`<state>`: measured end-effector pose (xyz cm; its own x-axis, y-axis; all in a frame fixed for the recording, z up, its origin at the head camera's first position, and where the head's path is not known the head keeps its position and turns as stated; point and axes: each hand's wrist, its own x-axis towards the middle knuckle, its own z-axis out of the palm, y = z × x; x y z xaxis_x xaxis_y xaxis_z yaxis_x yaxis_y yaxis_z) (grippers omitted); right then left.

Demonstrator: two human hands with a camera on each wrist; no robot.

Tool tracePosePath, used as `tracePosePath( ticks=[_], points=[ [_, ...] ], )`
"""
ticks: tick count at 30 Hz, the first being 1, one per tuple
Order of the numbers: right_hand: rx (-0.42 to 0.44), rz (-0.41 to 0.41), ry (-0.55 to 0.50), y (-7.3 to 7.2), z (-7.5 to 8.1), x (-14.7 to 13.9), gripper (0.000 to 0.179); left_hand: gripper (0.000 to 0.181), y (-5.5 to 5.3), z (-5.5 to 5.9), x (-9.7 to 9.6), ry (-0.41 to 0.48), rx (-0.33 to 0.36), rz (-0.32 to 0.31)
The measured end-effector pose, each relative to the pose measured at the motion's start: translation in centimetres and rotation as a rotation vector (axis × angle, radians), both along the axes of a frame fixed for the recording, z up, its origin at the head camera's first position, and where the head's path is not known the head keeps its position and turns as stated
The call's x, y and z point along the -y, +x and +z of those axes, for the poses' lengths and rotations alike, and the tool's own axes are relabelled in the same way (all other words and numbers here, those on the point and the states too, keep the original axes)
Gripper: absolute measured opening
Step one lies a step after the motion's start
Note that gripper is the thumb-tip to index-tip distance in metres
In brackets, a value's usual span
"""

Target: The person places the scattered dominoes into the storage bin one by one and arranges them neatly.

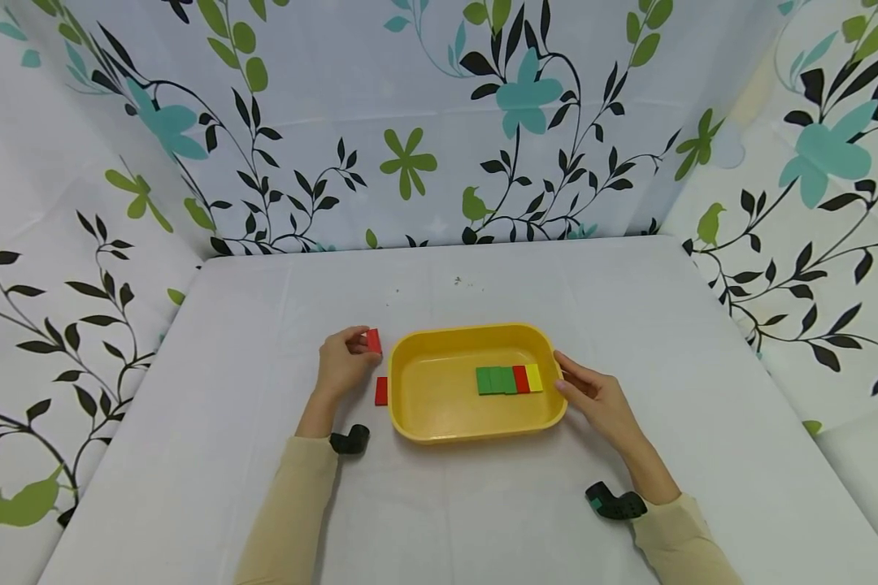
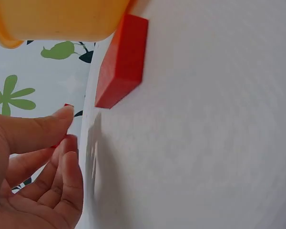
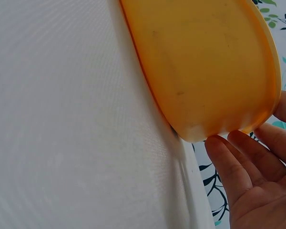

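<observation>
My left hand (image 1: 342, 363) pinches a small red block (image 1: 374, 341) between thumb and fingertips, just left of the yellow tray (image 1: 439, 436). In the left wrist view the left hand (image 2: 43, 162) mostly hides that block. Another red block (image 1: 382, 392) lies on the table beside the tray's left end. My right hand (image 1: 593, 398) holds the tray's right end, fingertips against its outer wall and rim. Inside the tray, toward the right, green blocks (image 1: 495, 380), a red block (image 1: 521, 379) and a yellow block (image 1: 533, 378) sit side by side in a row.
A white cloth (image 1: 483, 512) covers the table. Behind it and along both sides hangs a leaf-patterned curtain (image 1: 424, 106). Black devices are worn at the left wrist (image 1: 349, 439) and right wrist (image 1: 616, 501).
</observation>
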<state>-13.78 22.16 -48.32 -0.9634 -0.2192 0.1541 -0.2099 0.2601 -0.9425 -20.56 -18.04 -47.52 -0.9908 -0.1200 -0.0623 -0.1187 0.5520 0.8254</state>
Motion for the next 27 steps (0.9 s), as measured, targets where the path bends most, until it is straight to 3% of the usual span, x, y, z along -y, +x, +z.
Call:
tracePosePath(
  ticks=[4, 11, 16, 20, 24, 27],
  points=[
    [-0.006, -0.004, 0.011, 0.0, 0.1, 0.0, 0.047, 0.050, 0.3, 1.0, 0.1, 0.033, -0.032, 0.073],
    [0.003, -0.014, 0.031, 0.0, 0.2, 0.1, 0.047, 0.051, 1.3, 4.1, -0.4, 0.046, -0.103, 0.155],
    [0.004, -0.014, 0.034, 0.1, 0.2, 0.1, 0.048, 0.053, 2.5, 6.7, -1.5, 0.089, -0.141, 0.122],
    [0.005, -0.016, 0.031, 0.1, 0.2, 0.1, 0.048, 0.053, 3.8, 8.3, -3.0, 0.109, -0.134, 0.074],
    [-0.004, -0.012, 0.032, 0.1, 0.1, 0.1, 0.048, 0.052, 4.7, 9.1, -4.7, 0.122, -0.105, 0.024],
    [-0.010, -0.007, 0.033, 0.1, 0.1, 0.1, 0.048, 0.052, 5.0, 8.9, -5.8, 0.121, -0.087, -0.016]
  ],
)
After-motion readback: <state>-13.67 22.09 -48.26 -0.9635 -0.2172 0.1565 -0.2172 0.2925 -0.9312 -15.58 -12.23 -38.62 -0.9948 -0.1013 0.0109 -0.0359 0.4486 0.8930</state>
